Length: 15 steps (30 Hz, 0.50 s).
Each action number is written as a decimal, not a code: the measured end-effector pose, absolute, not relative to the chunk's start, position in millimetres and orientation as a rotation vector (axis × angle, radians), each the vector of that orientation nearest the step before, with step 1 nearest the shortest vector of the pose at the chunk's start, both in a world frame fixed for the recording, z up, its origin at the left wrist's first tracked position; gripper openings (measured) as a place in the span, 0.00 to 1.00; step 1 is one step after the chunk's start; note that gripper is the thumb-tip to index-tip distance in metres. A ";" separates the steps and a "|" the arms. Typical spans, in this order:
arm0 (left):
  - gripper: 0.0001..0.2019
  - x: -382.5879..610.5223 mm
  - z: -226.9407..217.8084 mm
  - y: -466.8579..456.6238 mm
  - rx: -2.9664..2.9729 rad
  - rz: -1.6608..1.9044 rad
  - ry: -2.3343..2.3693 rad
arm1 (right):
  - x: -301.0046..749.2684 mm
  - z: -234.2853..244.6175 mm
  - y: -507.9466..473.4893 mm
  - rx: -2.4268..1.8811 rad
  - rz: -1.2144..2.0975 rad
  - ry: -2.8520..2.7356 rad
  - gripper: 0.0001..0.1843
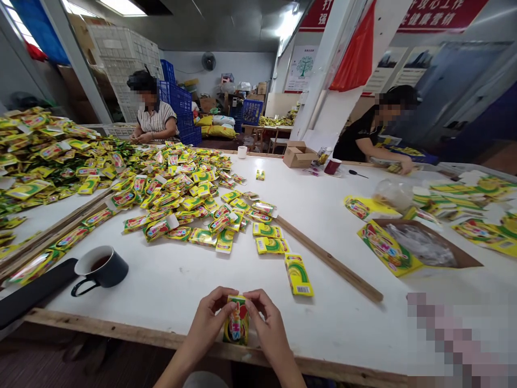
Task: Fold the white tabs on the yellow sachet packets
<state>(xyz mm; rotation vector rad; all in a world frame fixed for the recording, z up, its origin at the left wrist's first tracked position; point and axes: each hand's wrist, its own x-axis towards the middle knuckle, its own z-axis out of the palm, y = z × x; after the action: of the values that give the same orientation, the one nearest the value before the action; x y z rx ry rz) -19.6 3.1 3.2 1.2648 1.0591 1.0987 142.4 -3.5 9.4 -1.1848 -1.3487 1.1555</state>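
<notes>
At the table's front edge, a small yellow-and-green candy box (236, 328) stands upright between my two hands. My left hand (212, 312) pinches its upper left side, thumb on the front. On the upper right, my right hand (263, 315) grips it the same way, with the fingertips of both hands meeting at the box's top end. Just beyond, a single similar box (299, 276) lies flat on the white table, and two more boxes (270, 238) lie farther off. Behind them spreads a loose heap of such boxes (181, 202).
A dark mug (105, 269) with brown liquid stands at the left. A wooden strip (331, 258) lies diagonally right of the heap. An opened display carton (388, 253) holds clear plastic. Farther back are a brown carton (299, 155) and two people working.
</notes>
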 end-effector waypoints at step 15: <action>0.10 -23.7 14.9 10.5 1.583 1.054 1.108 | 170.1 4.5 -31.5 -1.261 1.085 -1.315 0.18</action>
<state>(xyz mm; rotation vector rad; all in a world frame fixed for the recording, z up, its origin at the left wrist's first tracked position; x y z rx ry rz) -23.7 10.5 14.9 1.5828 1.1078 1.0536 170.1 -31.5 4.5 -1.2609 -1.3150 1.0846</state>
